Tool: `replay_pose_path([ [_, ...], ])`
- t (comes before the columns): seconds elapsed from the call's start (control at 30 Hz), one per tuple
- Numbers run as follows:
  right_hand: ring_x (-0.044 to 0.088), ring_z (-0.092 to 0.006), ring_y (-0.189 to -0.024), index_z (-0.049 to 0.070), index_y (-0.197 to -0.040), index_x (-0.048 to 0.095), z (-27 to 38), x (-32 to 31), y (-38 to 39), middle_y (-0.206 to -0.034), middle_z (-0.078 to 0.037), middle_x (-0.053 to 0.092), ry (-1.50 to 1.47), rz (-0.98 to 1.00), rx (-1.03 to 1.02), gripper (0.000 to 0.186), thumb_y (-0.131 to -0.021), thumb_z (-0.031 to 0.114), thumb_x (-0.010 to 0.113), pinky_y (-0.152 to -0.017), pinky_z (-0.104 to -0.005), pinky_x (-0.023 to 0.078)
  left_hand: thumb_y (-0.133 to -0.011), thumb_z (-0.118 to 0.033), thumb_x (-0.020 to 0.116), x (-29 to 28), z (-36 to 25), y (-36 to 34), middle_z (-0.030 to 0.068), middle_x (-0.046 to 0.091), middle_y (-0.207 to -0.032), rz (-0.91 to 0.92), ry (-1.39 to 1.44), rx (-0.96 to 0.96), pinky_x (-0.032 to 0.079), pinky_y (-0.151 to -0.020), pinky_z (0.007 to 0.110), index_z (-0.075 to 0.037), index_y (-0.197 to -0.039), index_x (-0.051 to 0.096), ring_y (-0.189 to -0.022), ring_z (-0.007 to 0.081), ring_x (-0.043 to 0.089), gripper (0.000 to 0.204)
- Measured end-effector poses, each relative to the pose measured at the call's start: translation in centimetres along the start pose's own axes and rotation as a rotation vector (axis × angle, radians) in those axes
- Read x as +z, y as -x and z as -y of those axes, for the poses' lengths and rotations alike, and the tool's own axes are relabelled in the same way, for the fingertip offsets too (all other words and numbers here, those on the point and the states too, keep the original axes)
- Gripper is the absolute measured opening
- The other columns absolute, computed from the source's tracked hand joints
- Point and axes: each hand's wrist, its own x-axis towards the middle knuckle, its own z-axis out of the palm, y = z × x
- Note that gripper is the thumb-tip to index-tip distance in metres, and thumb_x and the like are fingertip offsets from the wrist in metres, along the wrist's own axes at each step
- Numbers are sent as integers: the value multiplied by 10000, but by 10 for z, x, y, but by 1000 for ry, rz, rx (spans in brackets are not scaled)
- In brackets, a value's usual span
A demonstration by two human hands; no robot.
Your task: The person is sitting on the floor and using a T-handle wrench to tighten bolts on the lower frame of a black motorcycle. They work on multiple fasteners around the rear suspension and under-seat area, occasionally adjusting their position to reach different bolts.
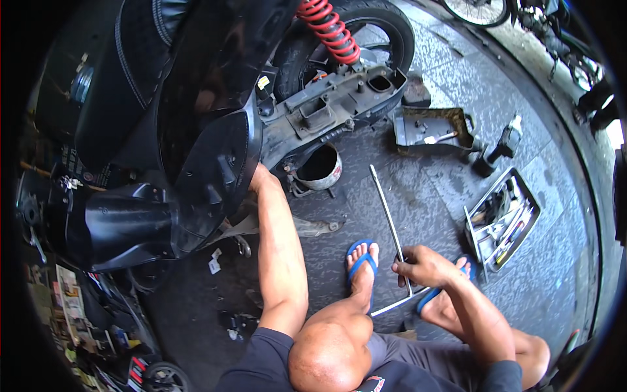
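My left hand (260, 178) reaches in beneath the black side panel (219, 166) of a scooter. Its fingers are hidden behind the panel, so what they touch does not show. Over my right foot, my right hand (423, 266) is closed around the shaft of a long silver T-handle wrench (386, 212). The wrench's far tip points away from me, and its crossbar lies towards me, below the hand. Beyond my left hand is the scooter's long dirty drive case (307, 117), with a red shock absorber spring (332, 32) above its far end and the rear wheel (406, 36) beside it.
A scuffed round bowl (322, 171) stands under the drive case. On the right are a shallow pan (408, 144) with a brush, a cordless impact driver (501, 147) and a tray of hand tools (534, 212). Another motorcycle (555, 39) stands at the far right.
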Motion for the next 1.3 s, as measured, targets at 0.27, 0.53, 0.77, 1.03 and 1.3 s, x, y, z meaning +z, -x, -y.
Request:
replay_pose_path([
  [0.27,663,-183,-681,-36,-914,657,-59,-9,-6,-755,-117,704,82,-208,140,310,-900,266,589,-634,-325,510,-958,-320,513,2,-4,-7,195,552,-1328,-2,16,-15,387,-1017,379,53,-1279,537,-1187,301,535,493],
  [0.53,665,-197,-737,-28,-941,683,-123,1,-37,-786,-117,715,175,-176,244,352,-894,308,593,-702,-340,503,-957,-296,517,-3,-6,-9,189,559,-1319,23,8,-5,394,-1007,380,52,-1268,545,-1181,295,538,468],
  [0.77,633,-151,-698,-26,-930,687,-119,7,-39,-786,-87,716,118,-160,275,344,-900,305,599,-657,-313,483,-956,-275,520,-4,-7,-5,183,565,-1310,37,16,-1,401,-998,380,52,-1259,551,-1175,291,541,446],
  [1.03,616,-167,-659,-42,-882,685,-131,13,-43,-755,-110,703,74,-235,271,355,-902,301,594,-614,-327,470,-955,-251,524,-6,-5,-3,177,572,-1300,55,24,10,408,-988,381,51,-1248,559,-1169,286,544,422],
  [1.3,614,-486,-830,-26,-976,605,-119,22,-57,-786,-311,617,78,-722,-73,398,-974,344,459,-707,-523,461,-954,-226,527,-1,-9,3,171,579,-1290,146,69,45,415,-978,382,50,-1237,566,-1162,281,547,397],
])
